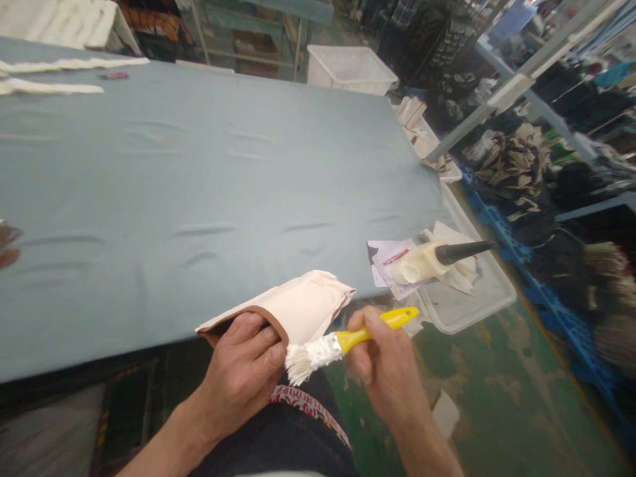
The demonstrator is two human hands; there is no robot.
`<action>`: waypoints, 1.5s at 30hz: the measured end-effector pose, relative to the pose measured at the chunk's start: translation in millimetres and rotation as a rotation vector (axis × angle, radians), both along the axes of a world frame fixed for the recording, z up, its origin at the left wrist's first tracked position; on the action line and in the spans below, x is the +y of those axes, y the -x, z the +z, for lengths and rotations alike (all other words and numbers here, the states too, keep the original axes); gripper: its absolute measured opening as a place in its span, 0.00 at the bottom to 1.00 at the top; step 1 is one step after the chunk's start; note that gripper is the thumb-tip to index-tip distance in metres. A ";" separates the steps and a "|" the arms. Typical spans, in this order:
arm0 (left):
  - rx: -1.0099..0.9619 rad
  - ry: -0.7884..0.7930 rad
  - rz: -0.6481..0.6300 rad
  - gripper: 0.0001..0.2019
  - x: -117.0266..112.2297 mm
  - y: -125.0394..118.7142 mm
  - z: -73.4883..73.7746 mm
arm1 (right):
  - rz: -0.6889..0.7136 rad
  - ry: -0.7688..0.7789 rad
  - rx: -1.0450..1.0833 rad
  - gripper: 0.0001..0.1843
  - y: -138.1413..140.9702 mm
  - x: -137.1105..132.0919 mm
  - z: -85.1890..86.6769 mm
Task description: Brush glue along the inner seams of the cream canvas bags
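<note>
While your left hand (pixel 243 364) clasps the cream pouch (pixel 313 301) by its brown-trimmed opening, at the near edge of the blue-grey table (pixel 173 172), your right hand (pixel 385 354) grips the yellow-handled brush (pixel 348 339), bristles near the trim, contact unclear. Tabletop's wrinkled. Black-nozzled bottle (pixel 422 264) by the near right corner; white bin (pixel 348 78) past the far edge; green floor (pixel 497 371), fabric heaps (pixel 521 159) off the right edge.
</note>
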State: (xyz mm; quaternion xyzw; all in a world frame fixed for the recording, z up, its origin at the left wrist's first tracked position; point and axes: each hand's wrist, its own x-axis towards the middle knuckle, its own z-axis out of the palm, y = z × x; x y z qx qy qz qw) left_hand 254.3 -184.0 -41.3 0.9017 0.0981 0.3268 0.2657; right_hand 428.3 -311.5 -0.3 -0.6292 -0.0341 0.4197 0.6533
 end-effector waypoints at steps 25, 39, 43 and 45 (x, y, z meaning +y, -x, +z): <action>0.001 0.028 -0.012 0.13 3.0 0.9 -4.8 | -0.014 -0.047 0.004 0.26 -2.3 10.9 -4.0; -0.005 -0.050 0.008 0.10 12.0 -4.2 11.0 | -0.111 -0.188 -0.571 0.11 1.4 -16.5 18.1; -0.008 -0.092 0.013 0.10 11.9 -6.0 13.6 | -0.138 -0.197 -0.812 0.09 15.3 -10.5 16.0; -0.006 -0.103 0.017 0.10 11.6 -5.9 14.3 | -0.083 -0.179 -0.880 0.08 20.4 -11.1 12.2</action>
